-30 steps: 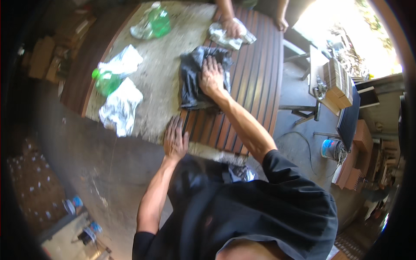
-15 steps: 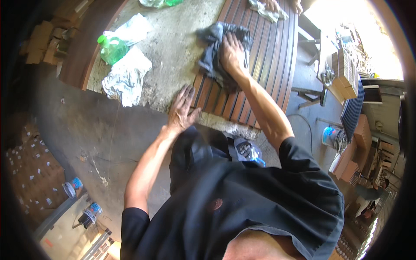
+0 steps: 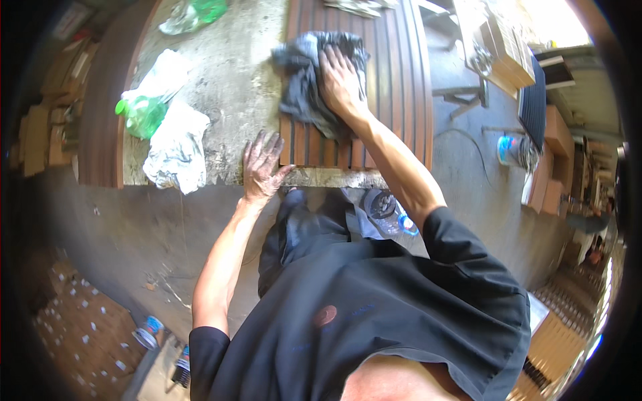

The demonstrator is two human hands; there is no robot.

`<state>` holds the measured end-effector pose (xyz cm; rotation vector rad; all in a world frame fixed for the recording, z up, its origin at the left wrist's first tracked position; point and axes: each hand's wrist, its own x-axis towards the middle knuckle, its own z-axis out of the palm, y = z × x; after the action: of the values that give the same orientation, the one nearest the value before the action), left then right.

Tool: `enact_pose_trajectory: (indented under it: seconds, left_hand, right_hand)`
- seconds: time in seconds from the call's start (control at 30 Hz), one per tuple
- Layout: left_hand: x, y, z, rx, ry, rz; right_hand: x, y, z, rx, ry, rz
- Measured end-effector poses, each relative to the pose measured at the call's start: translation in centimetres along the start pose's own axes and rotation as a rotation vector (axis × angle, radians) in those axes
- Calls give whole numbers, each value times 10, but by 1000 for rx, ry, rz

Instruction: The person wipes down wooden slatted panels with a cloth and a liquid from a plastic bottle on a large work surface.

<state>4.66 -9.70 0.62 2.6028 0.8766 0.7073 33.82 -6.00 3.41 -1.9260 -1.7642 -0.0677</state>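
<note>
Right hand (image 3: 341,83): flat, pressing grey rag (image 3: 304,90) on slatted panel (image 3: 394,100) | Left hand (image 3: 261,167): spread wide, braced at surface (image 3: 234,87) near edge.

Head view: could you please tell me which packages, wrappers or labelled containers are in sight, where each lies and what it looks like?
Green plastic bottle: left on the worktop, lying among white wrapping.
White crumpled bag: beside that bottle, near the worktop's front edge.
Green and clear bag: top edge of the worktop.
Cardboard box: upper right, tan, rectangular.
Blue-labelled can: floor at right, round.
</note>
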Motion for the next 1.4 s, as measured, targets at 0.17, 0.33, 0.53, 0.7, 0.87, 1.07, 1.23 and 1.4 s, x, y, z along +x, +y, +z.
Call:
enact_pose_trajectory:
  seconds: [0.17,0.33,0.53,0.7,0.87,1.07,1.23,1.4]
  left_hand:
    - [-20,-17,-2,20,-37,-4]
    - [-22,-13,-21,79,-36,27]
    - [26,21,-7,-191,-32,-186]
    - [38,20,17,58,-87,-404]
    - [41,34,23,186,60,-303]
    - [38,36,42,193,87,-250]
    - [34,27,32,282,46,-258]
    - [41,29,25,256,95,-220]
  right_hand:
    - [-88,-45,2,-28,-73,4]
    - [-147,-38,-33,8,-80,14]
    - [-22,57,-2,-238,98,236]
    - [-102,-19,-17,-111,-134,88]
    - [-143,3,-41,-81,-197,14]
    - [-8,76,-8,-120,-21,190]
    - [-109,25,-31,70,-92,138]
    - [-146,24,-74,19,-118,41]
